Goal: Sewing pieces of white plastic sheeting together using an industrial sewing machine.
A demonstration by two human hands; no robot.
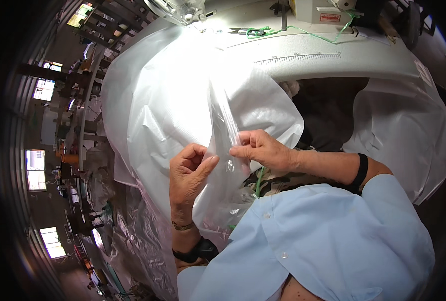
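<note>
The white plastic sheet (158, 123) lies ahead and L of both hands, its upper part draped over the bench (295, 70) & its lower part hanging past the L hand (187, 175). A strip of clear film (224, 110) runs lengthwise along the sheet, down to the R hand (263, 149).

R hand: thumb & fingers pinched on the clear film, folds running btwn them. L hand: fingers curled, thumb extended, at the sheet edge just L of the R hand; can't tell whether it grips. Hands close together, apart.

Below L hand: bracelet (183, 226), then black wristwatch (199, 251). R of R hand: black band (362, 169) around the arm. Below R hand: camouflage cloth (281, 181) & lt. blue shirt (328, 231).

Ahead of R hand, on bench: curved measuring scale (303, 56); farther ahead, snips (244, 31) w/ green cord (328, 39) trailing R. Well ahead of L hand: machine head (179, 9), bright light beneath washing out detail.

Far R of R hand: 2nd white sheet (398, 130), hanging. Far L of L hand: windows (36, 169) & cluttered racks, too small to itemize.
</note>
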